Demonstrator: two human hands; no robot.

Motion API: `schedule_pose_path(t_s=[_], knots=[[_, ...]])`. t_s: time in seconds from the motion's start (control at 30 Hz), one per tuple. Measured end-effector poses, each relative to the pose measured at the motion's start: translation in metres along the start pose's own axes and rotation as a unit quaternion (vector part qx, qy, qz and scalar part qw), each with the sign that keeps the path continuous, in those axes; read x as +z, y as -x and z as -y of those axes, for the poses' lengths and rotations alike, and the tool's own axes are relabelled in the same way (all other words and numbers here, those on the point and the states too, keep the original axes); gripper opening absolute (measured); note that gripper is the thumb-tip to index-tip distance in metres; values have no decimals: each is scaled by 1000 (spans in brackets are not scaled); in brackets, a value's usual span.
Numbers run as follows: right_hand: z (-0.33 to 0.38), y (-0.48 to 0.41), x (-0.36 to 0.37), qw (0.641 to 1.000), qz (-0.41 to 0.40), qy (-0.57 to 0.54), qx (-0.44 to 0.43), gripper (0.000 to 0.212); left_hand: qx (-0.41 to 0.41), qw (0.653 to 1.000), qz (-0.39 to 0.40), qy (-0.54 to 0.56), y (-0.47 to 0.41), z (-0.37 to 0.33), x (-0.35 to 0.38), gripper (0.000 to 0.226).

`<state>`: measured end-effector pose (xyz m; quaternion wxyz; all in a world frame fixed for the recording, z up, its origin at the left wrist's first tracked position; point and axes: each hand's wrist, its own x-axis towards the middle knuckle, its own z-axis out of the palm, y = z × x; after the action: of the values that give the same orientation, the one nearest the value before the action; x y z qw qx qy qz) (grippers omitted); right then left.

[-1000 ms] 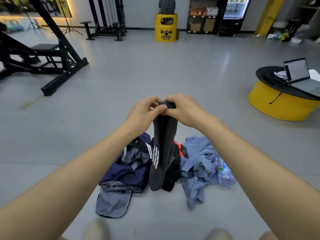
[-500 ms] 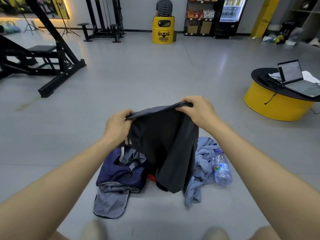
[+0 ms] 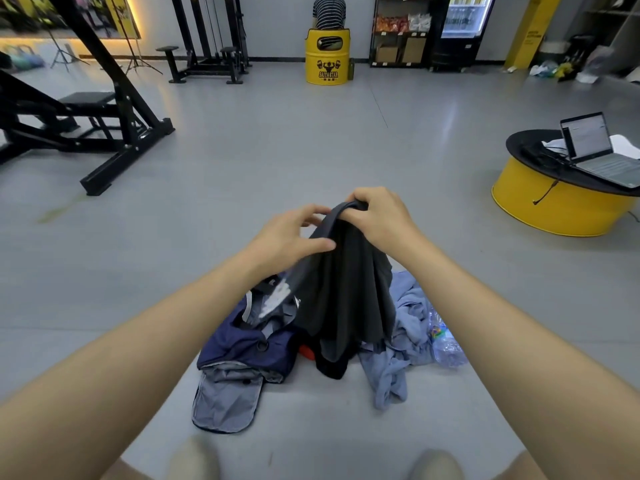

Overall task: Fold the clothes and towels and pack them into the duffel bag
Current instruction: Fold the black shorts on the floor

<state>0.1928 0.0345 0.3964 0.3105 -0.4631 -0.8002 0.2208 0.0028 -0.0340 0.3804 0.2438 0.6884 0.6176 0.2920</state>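
Grey floor (image 3: 311, 150) carries everything here. Nearest the camera: two pale shoe tips (image 3: 194, 459) at the bottom edge of view, both bare forearms reaching forward above them.

Just beyond the shoes, the duffel bag (image 3: 249, 344) lies on the floor, navy shell, open, light grey lining and flap (image 3: 225, 403) spilled toward the person. A small orange item (image 3: 306, 352) shows at the bag's right edge, mostly hidden. Just right of that, a crumpled light blue cloth (image 3: 398, 358) lies in a heap, with a clear plastic water bottle (image 3: 446, 344) touching its right side.

Dark grey garment (image 3: 349, 289) hangs in the air over the gap between bag and blue cloth, lower hem near the floor; contact can't be confirmed. White printing on its left fold is motion-blurred, unreadable.

Right hand (image 3: 381, 220): grip clamped on the garment's top edge, fabric bunched under the fingers. Left hand (image 3: 291, 237): fingers spread and apart, thumb resting against the fabric just below the top, not closed on it.

Further out: black gym frame (image 3: 104, 133) toward the left, yellow round worktop (image 3: 561, 202) with an open laptop (image 3: 599, 150) to the right. Far wall: yellow drum (image 3: 327, 57), snack shelf (image 3: 401, 29), lit drinks fridge (image 3: 462, 26).
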Motion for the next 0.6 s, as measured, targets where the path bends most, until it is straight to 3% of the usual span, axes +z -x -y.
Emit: schedule_pose_path(t_s=[0.13,0.3,0.4,0.53,0.6], knots=[[4,-1,0,1000,-12,-9,-2,29,7,997,-77,-24,-14,-18,8,16],[0,3,-12,996,78,-32,20,24,21,986,-166,5,-19,-23,-19,26],[1,7,2,990,93,-105,22,16,52,983,-169,49,-24,-40,-43,31],[3,21,35,967,157,-195,47,50,108,977,-174,66,-27,-62,-69,25],[-1,34,54,950,218,-214,67,52,108,974,-190,61,-27,-68,-81,21]])
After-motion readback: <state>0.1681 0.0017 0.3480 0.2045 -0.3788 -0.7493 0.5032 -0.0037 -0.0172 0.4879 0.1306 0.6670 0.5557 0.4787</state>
